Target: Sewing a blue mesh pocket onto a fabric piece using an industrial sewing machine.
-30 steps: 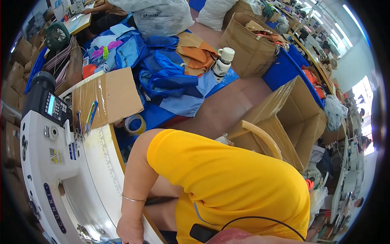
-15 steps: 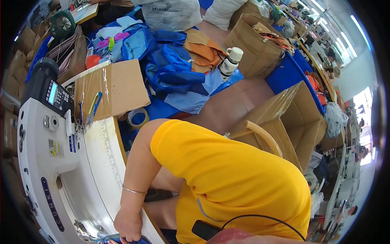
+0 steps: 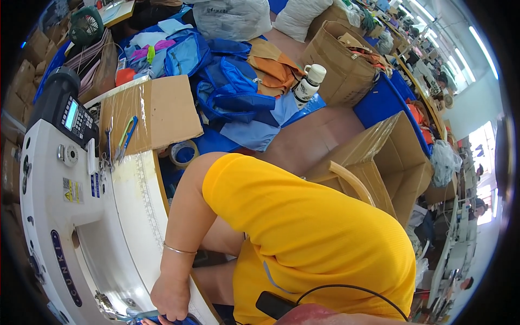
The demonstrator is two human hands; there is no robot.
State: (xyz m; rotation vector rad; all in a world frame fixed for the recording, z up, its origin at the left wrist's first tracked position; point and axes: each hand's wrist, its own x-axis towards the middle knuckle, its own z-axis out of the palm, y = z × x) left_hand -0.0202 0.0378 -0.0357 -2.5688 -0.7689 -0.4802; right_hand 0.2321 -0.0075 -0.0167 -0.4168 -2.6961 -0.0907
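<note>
White sewing machine (image 3: pixel 49 216) bears lettered dark badge (image 3: pixel 66 268); yellow warning label (image 3: pixel 72 190); blue label (image 3: pixel 95 184).

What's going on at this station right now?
A person in a yellow shirt is at a white sewing machine, with the right hand at some blue cloth by the lower edge of the view. The grip is partly cut off, and the left hand can't be made out clearly. A cardboard sheet lies near the control panel, with a fabric heap beyond it.
</note>
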